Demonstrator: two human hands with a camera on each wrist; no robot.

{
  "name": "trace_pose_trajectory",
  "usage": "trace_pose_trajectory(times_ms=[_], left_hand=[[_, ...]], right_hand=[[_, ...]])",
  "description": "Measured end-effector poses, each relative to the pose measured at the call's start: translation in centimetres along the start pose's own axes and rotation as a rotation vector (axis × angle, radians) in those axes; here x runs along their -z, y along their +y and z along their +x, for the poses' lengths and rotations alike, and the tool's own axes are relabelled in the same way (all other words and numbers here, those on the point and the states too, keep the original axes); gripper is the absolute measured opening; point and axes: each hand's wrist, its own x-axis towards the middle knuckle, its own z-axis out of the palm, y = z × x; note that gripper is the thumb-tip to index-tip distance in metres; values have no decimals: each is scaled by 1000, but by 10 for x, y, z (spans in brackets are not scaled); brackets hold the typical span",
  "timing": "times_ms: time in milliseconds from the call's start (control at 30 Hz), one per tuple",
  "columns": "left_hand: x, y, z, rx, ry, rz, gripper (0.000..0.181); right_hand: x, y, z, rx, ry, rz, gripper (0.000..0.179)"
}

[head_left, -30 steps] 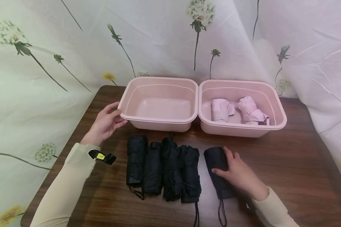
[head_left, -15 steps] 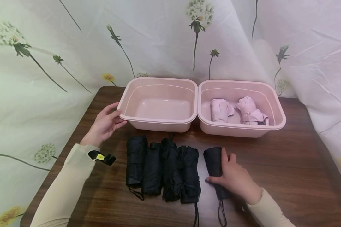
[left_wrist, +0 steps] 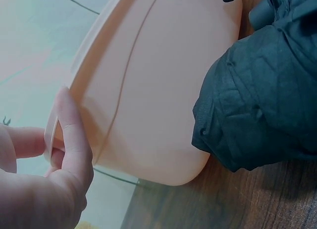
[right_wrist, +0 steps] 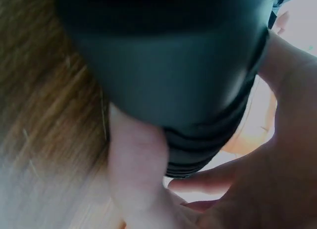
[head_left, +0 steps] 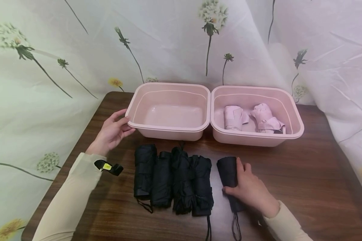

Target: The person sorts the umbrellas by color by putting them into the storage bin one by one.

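Note:
At the left end of the left pink plastic bin (head_left: pixel 172 134), my left hand (head_left: pixel 111 134) pinches the rim between thumb and fingers, as the left wrist view also shows. That bin holds nothing. My right hand (head_left: pixel 253 190) has thumb and fingers round a folded black umbrella (head_left: pixel 227 170), which lies on the table with its wrist loop toward me. In the right wrist view, the umbrella's smooth end (right_wrist: pixel 173 75) fills the top, with fingers on its far side partly hidden. Several more folded black umbrellas (head_left: pixel 183 180) lie side by side, left of the right hand.
A second pink bin (head_left: pixel 256 139) stands against the first one's right side. Inside lie two pink folded umbrellas (head_left: pixel 233 117). Both bins sit at the back of the brown wooden table (head_left: pixel 313 174), near a white flowered cloth (head_left: pixel 169 40).
My right hand has shifted slightly left and settled farther round the lone black umbrella, its thumb now against the near side. The left hand stays at the bin's rim.

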Motion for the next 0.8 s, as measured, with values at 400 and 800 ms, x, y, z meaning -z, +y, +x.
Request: trace_pose_trajectory(times_ms=[400, 800], left_hand=[[0, 1, 0, 6, 10, 11, 51], [-1, 2, -2, 5, 15, 8, 45]], right_hand=[[5, 8, -3, 37, 29, 105, 109], [30, 4, -18, 208, 150, 266, 99]])
